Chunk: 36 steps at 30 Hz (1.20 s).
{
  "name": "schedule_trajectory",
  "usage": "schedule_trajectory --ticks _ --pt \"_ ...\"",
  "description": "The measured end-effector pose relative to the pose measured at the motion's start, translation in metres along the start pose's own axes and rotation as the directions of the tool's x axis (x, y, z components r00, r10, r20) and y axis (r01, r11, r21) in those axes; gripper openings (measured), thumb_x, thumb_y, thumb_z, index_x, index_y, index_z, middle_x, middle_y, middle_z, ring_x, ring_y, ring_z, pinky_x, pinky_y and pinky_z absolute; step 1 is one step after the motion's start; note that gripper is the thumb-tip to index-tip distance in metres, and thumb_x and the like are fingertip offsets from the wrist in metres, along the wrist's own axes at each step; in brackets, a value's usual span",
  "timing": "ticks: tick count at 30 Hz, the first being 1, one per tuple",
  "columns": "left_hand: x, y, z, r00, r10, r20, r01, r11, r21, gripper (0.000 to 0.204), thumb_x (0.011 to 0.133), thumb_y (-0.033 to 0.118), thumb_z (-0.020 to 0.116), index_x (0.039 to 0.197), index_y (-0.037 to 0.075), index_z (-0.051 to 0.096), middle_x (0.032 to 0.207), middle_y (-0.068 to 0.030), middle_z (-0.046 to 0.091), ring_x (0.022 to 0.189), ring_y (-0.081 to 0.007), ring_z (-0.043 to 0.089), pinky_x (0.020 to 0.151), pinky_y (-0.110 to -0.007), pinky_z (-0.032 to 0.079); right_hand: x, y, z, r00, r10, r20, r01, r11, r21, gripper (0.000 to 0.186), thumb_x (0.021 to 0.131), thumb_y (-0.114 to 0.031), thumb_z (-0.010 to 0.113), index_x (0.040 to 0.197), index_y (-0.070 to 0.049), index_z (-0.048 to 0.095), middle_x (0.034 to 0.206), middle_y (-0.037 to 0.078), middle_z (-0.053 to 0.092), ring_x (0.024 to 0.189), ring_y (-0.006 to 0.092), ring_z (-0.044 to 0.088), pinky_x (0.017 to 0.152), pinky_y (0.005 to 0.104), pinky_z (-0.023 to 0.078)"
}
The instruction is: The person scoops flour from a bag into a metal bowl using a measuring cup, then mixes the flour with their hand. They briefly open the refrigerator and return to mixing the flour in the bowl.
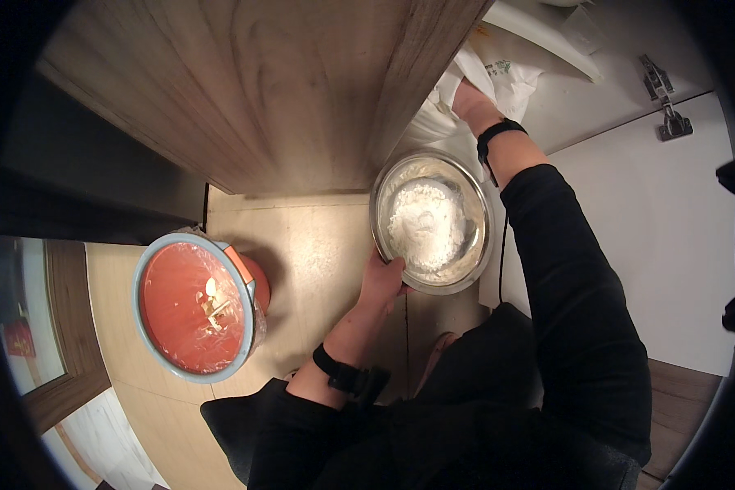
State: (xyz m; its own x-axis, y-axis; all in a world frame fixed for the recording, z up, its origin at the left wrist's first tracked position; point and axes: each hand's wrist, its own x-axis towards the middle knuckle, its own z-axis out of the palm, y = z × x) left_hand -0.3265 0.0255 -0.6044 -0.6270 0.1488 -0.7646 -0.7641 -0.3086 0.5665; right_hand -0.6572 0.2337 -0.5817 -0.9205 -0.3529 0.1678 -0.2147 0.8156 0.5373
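A round stainless steel bowl (pixel 475 265) with a heap of white powder (pixel 425 224) in it hangs above the floor. My left hand (pixel 381 279) grips its near-left rim, with the thumb over the edge. Beyond the bowl, my right hand (pixel 474 102) reaches into a white plastic bag (pixel 514 86) inside the cupboard. The bag hides its fingers, so what they hold, if anything, does not show. A black band sits on each wrist.
To the left on the tiled floor stands a red bin (pixel 163 294) with a grey-blue rim, a clear liner and some scraps inside. A wooden cupboard door (pixel 302 90) stands ahead; a white door (pixel 629 237) with a metal hinge (pixel 668 98) hangs at the right.
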Motion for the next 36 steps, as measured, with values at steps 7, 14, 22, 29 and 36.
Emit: schedule_trajectory --ticks 7,14,22,29,36 --pt "-0.004 -0.003 -0.002 1.000 0.007 0.006 -0.007 1.000 0.001 0.047 0.081 0.010 0.051 0.128 0.009 0.043 0.103 -0.0088 0.061 0.076 -0.0182 0.063 0.058 -0.032 0.054 0.006 -0.004 -0.012 0.988 -0.099 0.119 0.060 0.955 0.290 0.042 0.088 -0.022 0.049 0.125 -0.004 0.056 0.127 0.014 0.056 0.121 0.0283 0.047 0.103 0.0404 0.033" --pt "-0.007 -0.004 -0.007 0.999 0.014 0.029 -0.014 1.000 -0.008 0.047 0.083 0.012 0.051 0.129 0.010 0.042 0.105 -0.0086 0.060 0.078 -0.0172 0.064 0.059 -0.031 0.055 0.015 -0.008 -0.008 0.978 -0.149 0.144 0.064 0.879 0.472 0.041 0.088 -0.021 0.050 0.125 -0.003 0.055 0.127 0.015 0.056 0.120 0.0297 0.048 0.103 0.0395 0.034" --pt "-0.004 -0.005 -0.004 1.000 0.000 0.022 0.000 1.000 -0.024 0.045 0.084 0.011 0.050 0.128 0.009 0.042 0.105 -0.0090 0.061 0.076 -0.0176 0.064 0.058 -0.031 0.055 0.019 -0.009 0.001 0.973 -0.172 0.155 0.047 0.800 0.598 0.041 0.088 -0.020 0.050 0.125 -0.003 0.054 0.126 0.017 0.056 0.119 0.0314 0.048 0.102 0.0386 0.035" --pt "-0.004 -0.010 -0.005 1.000 -0.001 0.014 0.002 1.000 -0.025 0.045 0.084 0.008 0.048 0.128 0.009 0.042 0.104 -0.0092 0.061 0.073 -0.0189 0.064 0.059 -0.033 0.056 0.009 -0.004 -0.007 0.973 -0.176 0.147 0.021 0.705 0.709 0.041 0.088 -0.019 0.051 0.125 -0.003 0.054 0.126 0.018 0.056 0.118 0.0328 0.049 0.101 0.0378 0.036" --pt "-0.012 -0.011 -0.004 0.999 0.050 -0.005 -0.050 0.998 -0.037 0.044 0.083 0.007 0.049 0.127 0.009 0.043 0.101 -0.0094 0.061 0.074 -0.0192 0.065 0.056 -0.032 0.056 -0.005 -0.007 -0.035 0.997 -0.077 -0.012 0.056 0.606 0.794 0.044 0.088 -0.023 0.055 0.128 -0.005 0.053 0.130 0.016 0.053 0.119 0.0307 0.049 0.101 0.0367 0.038"
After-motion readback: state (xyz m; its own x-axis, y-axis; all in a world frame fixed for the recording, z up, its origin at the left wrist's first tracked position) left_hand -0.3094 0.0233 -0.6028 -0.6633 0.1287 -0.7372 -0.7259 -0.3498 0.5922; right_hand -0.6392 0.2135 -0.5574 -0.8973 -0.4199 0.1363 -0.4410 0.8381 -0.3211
